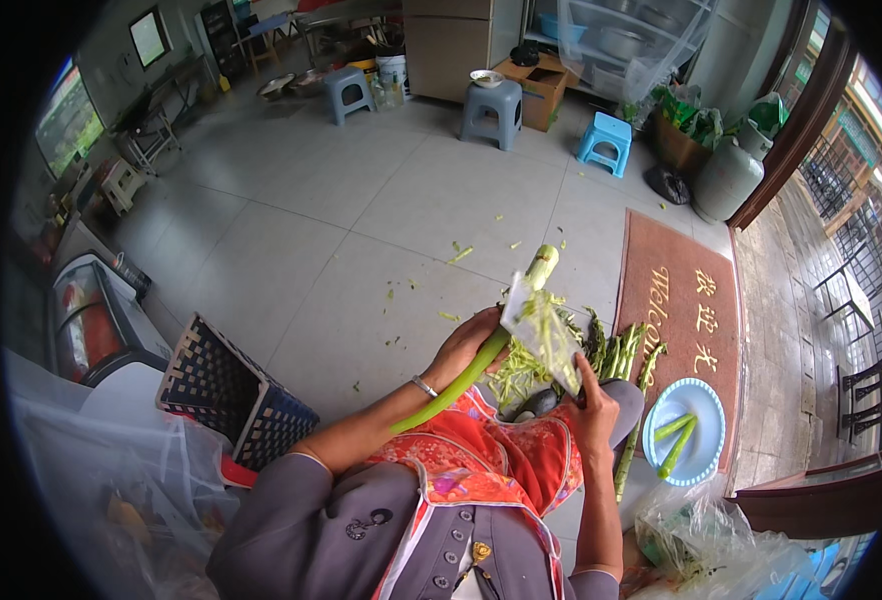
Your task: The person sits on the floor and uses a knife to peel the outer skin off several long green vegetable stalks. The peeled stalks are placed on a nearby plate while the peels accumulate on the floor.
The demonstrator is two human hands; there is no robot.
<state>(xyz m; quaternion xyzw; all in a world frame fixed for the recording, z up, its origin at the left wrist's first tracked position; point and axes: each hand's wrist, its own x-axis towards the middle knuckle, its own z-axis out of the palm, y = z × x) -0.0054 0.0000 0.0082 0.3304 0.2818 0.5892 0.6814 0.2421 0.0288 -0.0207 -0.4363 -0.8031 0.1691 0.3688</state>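
My left hand [471,345] is closed around a long green stem [448,394], like celtuce, whose pale cut end points away from me. In my right hand [597,412] is the handle of a broad-bladed cleaver [542,326]. Its blade lies across the stem and has green peel stuck to it. Below the blade, a heap of green peelings [516,375] lies on the floor. Several unpeeled stems [624,352] lie to the right of the heap. Beside them, a light blue basin [685,386] holds peeled green pieces [677,446].
A reddish welcome mat [651,262] lies beside the doorway. A woven basket [261,405] stands at my left. Farther off are grey stools [495,112], a blue stool [606,139] and a gas cylinder [730,176]. Clear plastic bags [703,532] lie at lower right.
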